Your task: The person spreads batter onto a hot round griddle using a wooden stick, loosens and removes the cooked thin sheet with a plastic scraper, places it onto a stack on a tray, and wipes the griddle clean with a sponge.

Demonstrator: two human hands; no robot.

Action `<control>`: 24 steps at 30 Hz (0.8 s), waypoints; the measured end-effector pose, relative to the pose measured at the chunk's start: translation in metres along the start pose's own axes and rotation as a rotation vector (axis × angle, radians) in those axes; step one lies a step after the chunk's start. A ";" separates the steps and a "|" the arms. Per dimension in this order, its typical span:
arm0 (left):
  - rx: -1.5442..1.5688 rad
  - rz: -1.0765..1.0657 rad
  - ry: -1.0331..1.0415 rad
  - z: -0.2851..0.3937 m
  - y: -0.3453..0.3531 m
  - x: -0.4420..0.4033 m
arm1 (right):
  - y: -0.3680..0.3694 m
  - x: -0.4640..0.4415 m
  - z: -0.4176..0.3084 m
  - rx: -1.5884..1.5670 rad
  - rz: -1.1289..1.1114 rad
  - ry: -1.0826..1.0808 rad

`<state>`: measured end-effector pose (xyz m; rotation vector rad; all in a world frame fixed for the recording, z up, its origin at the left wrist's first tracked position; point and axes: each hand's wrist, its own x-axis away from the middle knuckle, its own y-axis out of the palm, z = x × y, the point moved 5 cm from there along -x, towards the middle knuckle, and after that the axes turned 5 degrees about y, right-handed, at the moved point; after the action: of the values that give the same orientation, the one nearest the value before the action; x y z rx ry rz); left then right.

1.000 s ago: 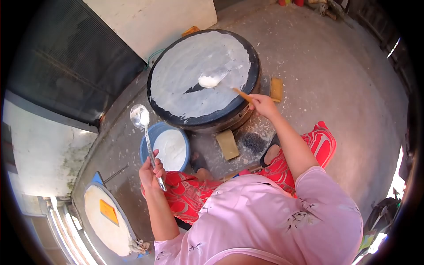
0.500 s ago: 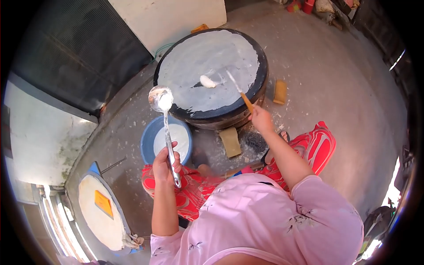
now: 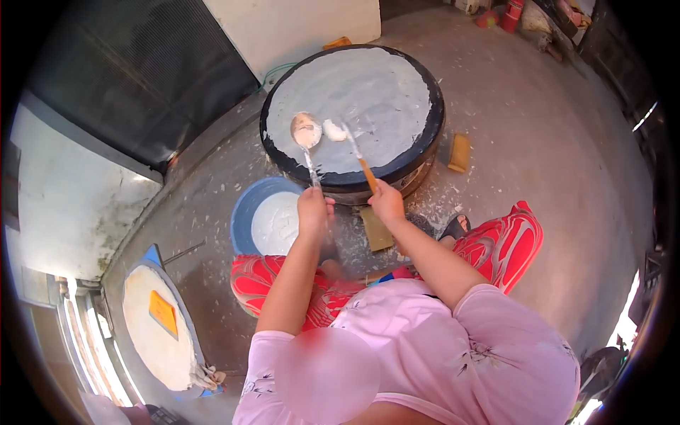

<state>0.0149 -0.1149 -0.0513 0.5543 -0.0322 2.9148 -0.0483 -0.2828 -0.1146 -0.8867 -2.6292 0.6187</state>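
My left hand (image 3: pixel 314 212) is closed around the metal handle of a ladle (image 3: pixel 307 133). The ladle's bowl, smeared with white batter, is over the near left part of a large round griddle (image 3: pixel 389 88). In my right hand (image 3: pixel 387 204) is a spatula (image 3: pixel 366 172) with a wooden handle and a thin, whitened blade. A white lump of batter (image 3: pixel 334 130) sits at the blade's tip, close beside the ladle bowl. Whether blade and lump rest on the griddle or are raised, I cannot tell. A thin pale layer covers most of the griddle.
A blue basin (image 3: pixel 241 216) of white batter stands left of my knees. Further left, a round stack of pale sheets (image 3: pixel 145 340) carries a yellow scraper (image 3: pixel 163 314). A yellow block (image 3: pixel 459 153) lies right of the griddle. White flakes dot the floor.
The ladle has moved forward and right, from above the basin to over the griddle. The spatula has swung left to the batter lump, bringing both hands closer together.
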 end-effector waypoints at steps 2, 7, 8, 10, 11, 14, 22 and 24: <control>-0.051 0.027 0.011 -0.003 0.009 -0.002 | 0.021 0.007 -0.019 -0.194 -0.209 0.144; 0.952 -0.236 -0.340 0.017 0.001 0.000 | -0.005 0.001 -0.045 -0.337 -0.380 0.072; 1.362 -0.423 -0.491 0.031 -0.004 0.008 | -0.018 -0.007 -0.043 -0.357 -0.253 -0.010; 1.540 -0.541 -0.481 0.052 -0.011 0.025 | -0.037 -0.015 -0.034 -0.329 -0.075 -0.004; 1.712 -0.670 -0.466 0.067 -0.012 0.033 | -0.046 -0.022 -0.030 -0.279 -0.019 0.075; 1.747 -0.722 -0.370 0.088 -0.024 0.048 | -0.014 -0.029 -0.008 0.001 -0.010 -0.095; 1.451 -0.547 -0.206 0.078 -0.143 0.069 | -0.046 0.012 -0.017 -0.060 -0.245 -0.128; 1.420 -0.485 -0.234 0.054 -0.178 0.069 | -0.077 0.005 0.020 -0.134 -0.031 0.000</control>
<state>0.0023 0.0690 0.0227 0.8508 1.8702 1.9400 -0.0989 -0.3415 -0.0941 -0.8817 -2.7045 0.4393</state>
